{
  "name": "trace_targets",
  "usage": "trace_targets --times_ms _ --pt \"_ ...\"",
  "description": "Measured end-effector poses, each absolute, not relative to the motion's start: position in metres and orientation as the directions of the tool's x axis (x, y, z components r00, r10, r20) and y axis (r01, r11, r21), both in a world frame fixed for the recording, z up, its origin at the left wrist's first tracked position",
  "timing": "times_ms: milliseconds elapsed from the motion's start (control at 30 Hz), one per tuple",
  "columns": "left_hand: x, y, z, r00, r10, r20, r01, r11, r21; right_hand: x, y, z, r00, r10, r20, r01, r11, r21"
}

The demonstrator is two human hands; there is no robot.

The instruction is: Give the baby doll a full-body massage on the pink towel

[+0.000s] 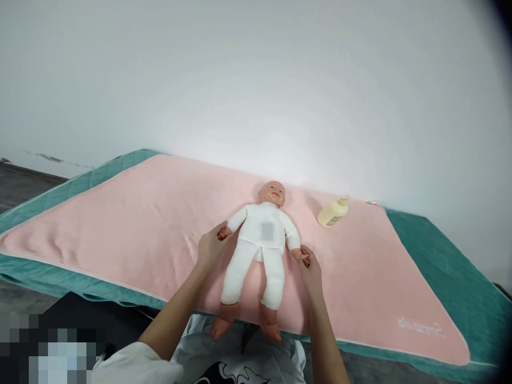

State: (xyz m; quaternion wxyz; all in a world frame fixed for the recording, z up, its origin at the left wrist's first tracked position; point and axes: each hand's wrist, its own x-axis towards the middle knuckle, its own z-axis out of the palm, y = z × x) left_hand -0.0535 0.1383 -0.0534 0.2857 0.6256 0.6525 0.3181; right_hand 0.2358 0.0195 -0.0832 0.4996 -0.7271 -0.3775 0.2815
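A baby doll [262, 229] in a white top and white leggings lies face up on a pink blanket [132, 224]. Its head points toward the wall, and its bare feet reach over the near edge. On the left, my left hand [210, 246] is closed around one of the doll's hands. My right hand [311, 269] grips the doll's other hand in a pinch. Both doll arms are spread outward and down. A pale yellow pump bottle [333, 212] is on the blanket, to the right of the doll's head.
Beneath the blanket, a green quilted cover [436, 261] shows at both ends of the bed. A white wall [256, 90] rises right behind it. Something black [80, 330] stands below the near left edge, beside a pixelated patch.
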Motion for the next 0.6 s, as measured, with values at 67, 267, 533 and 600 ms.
trace_targets --times_ms 67,267,533,600 --pt "-0.055 0.134 -0.058 -0.046 0.999 0.010 0.701 0.026 0.712 0.230 0.016 -0.084 0.530 0.848 -0.007 0.349 -0.226 -0.910" --pt "-0.056 0.130 -0.057 0.059 0.998 0.020 0.823 -0.060 0.566 0.223 0.015 -0.098 0.471 0.869 0.154 0.625 -0.204 -0.754" --pt "-0.059 0.135 -0.062 0.019 1.000 -0.005 0.801 -0.012 0.599 0.227 0.014 -0.097 0.446 0.883 0.145 0.666 -0.220 -0.712" --pt "-0.061 0.136 -0.062 0.015 1.000 -0.009 0.774 -0.006 0.634 0.228 0.014 -0.094 0.457 0.880 0.128 0.647 -0.231 -0.727"
